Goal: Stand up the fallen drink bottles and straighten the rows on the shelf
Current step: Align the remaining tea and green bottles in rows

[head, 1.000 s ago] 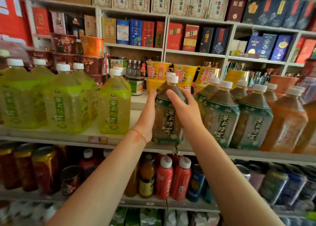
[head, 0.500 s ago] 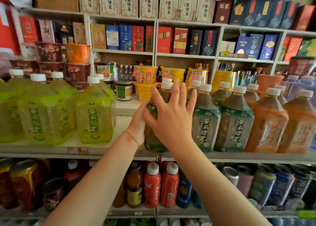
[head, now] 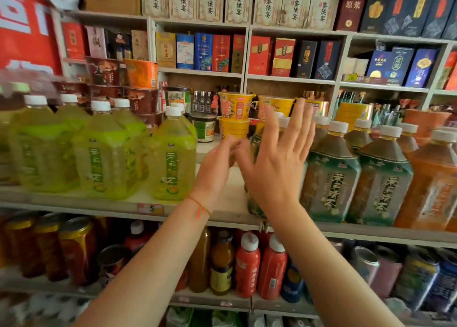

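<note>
Both hands are raised in front of the middle shelf point(head: 74, 201), where the drink bottles stand. The right hand point(head: 274, 168) is open, back toward the camera, its fingers point(head: 300, 128) spread wide and straight, pointing up. It covers most of a dark tea bottle point(head: 254, 204) that stands upright at the left end of the dark row; only the bottle's left edge and base show, so I cannot tell whether the palm touches it. The left hand point(head: 215, 170) is just left of that bottle, palm turned toward it, fingers straight and close together, blurred at the tips; contact cannot be judged. A red string point(head: 200, 209) circles the left wrist.

Right of the covered bottle, more dark tea bottles point(head: 331, 180) stand upright in a row, then orange bottles point(head: 430, 190) at the far right. To the left, past a bare gap of shelf, green bottles point(head: 170, 158) stand upright in several rows. Behind the gap sit yellow noodle cups point(head: 235, 115). A price tag point(head: 150, 208) marked 5 is on the shelf edge. Below, red bottles point(head: 247, 267) and jars point(head: 76, 250) fill the lower shelf.
</note>
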Demonstrator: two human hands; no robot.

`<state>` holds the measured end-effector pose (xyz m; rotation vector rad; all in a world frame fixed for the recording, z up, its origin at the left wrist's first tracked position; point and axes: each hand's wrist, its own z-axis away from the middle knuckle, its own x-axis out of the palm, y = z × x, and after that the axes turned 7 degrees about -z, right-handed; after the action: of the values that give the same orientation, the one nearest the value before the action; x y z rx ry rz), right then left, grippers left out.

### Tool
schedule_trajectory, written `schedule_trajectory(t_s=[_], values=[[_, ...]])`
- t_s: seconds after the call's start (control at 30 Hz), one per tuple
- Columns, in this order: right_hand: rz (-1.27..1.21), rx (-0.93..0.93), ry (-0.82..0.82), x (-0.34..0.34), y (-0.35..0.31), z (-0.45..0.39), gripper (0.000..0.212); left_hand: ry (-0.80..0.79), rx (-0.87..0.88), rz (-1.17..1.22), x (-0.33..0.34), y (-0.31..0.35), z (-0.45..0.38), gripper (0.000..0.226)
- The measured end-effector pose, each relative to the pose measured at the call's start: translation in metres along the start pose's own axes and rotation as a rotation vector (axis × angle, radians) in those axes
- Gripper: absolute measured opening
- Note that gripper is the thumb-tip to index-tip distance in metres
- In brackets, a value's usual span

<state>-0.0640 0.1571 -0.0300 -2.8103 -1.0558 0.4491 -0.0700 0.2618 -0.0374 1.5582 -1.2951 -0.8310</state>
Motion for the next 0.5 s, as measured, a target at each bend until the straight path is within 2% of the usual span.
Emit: schedule_trajectory(t_s=[0.03, 0.1, 0.13, 0.17, 0.23, 0.3, 0.37, 0.43, 0.5], values=[[-0.077, -0.04, 0.051, 0.005, -0.012, 0.001, 0.055, 0.155, 0.125, -0.042, -0.013, 0.005, 0.006, 0.029], [-0.224, -0.064, 0.034, 0.019, -0.037, 0.005, 0.051, 0.453, 0.403, -0.166, -0.043, 0.01, 0.018, 0.026], [-0.286, -0.047, -0.021, 0.028, -0.049, 0.007, 0.051, 0.536, 0.467, -0.221, -0.06, 0.005, 0.016, 0.029], [-0.348, -0.014, -0.095, 0.038, -0.059, 0.01, 0.052, 0.568, 0.456, -0.256, -0.074, 0.0, 0.011, 0.035], [-0.461, 0.079, -0.255, 0.058, -0.074, 0.014, 0.054, 0.517, 0.247, -0.242, -0.093, -0.01, -0.002, 0.046], [-0.484, 0.137, -0.367, 0.079, -0.087, 0.013, 0.06, 0.424, 0.09, -0.128, -0.111, -0.013, -0.012, 0.042], [-0.441, 0.14, -0.408, 0.094, -0.098, 0.008, 0.068, 0.32, -0.018, 0.048, -0.127, -0.012, -0.021, 0.03], [-0.37, 0.108, -0.435, 0.103, -0.105, 0.0, 0.073, 0.166, -0.108, 0.202, -0.132, -0.012, -0.034, 0.034], [-0.226, 0.039, -0.483, 0.11, -0.109, -0.008, 0.072, 0.076, -0.125, 0.412, -0.131, -0.014, -0.047, 0.028]])
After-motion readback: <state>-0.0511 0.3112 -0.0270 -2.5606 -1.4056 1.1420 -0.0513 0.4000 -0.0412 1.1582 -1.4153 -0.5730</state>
